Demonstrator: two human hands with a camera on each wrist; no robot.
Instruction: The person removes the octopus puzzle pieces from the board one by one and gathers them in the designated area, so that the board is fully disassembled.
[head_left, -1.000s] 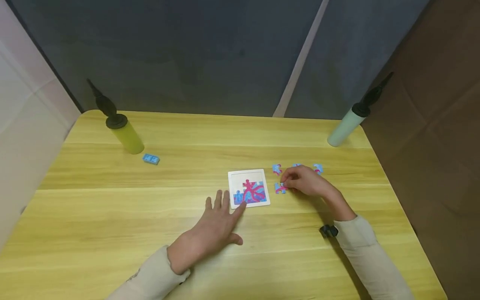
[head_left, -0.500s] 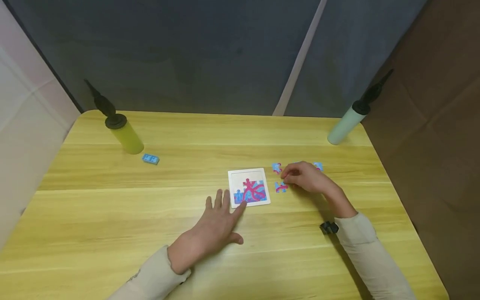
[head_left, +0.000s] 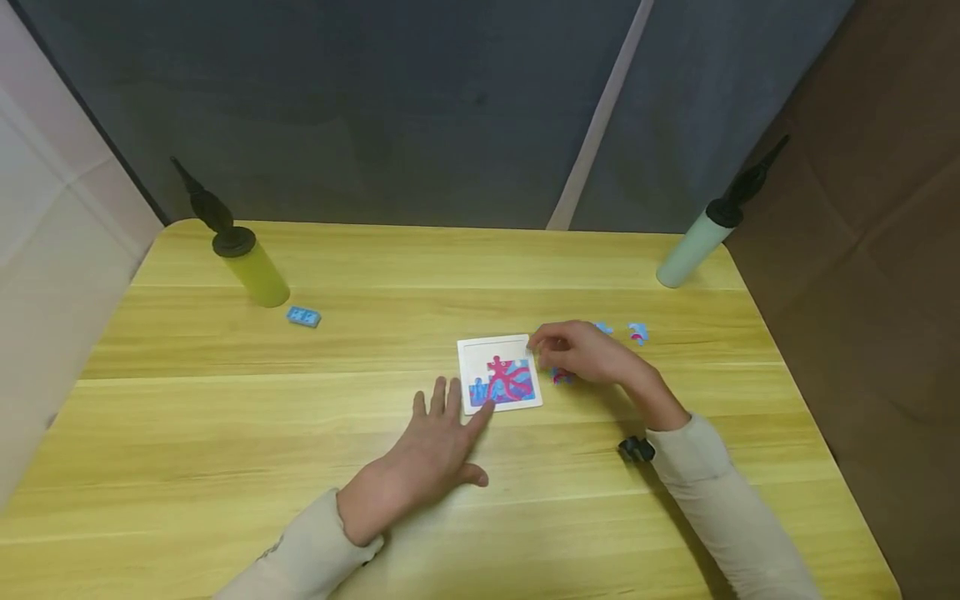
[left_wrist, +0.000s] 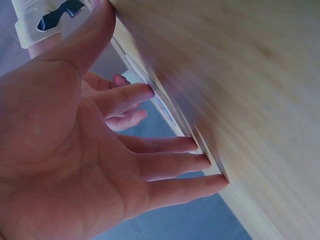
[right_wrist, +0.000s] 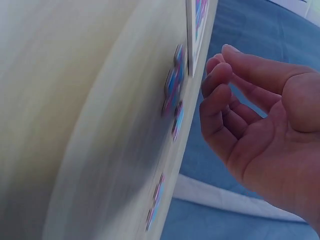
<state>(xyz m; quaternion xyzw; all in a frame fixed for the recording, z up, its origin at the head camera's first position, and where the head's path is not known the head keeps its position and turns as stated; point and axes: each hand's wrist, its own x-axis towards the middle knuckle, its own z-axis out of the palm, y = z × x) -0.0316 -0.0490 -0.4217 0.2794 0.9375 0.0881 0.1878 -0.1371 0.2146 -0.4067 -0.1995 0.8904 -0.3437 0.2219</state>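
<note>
My left hand [head_left: 423,454] lies with fingers spread, its index fingertip on the bottom edge of the white puzzle tray [head_left: 498,342]. The tray's lower part holds joined pieces of a pink octopus picture on blue. My right hand [head_left: 588,354] hovers at the tray's upper right edge, thumb and fingertips drawn together. In the right wrist view, whether a piece sits between those fingertips cannot be made out. Beneath this hand a loose puzzle piece [head_left: 562,377] is partly hidden. Two others, a blue piece [head_left: 603,327] and a blue-and-pink piece [head_left: 638,333], lie beyond it.
A yellow hand pump [head_left: 257,275] stands at the back left, beside a small light-blue block [head_left: 303,317]. At the back right stands a pale green hand pump [head_left: 690,250]. Dark fabric [head_left: 360,117] hangs behind the wooden table [head_left: 225,442].
My right hand has shifted left from above the loose pieces to the tray's edge, now covering where the leftmost upper piece lay. My left hand has stayed in place.
</note>
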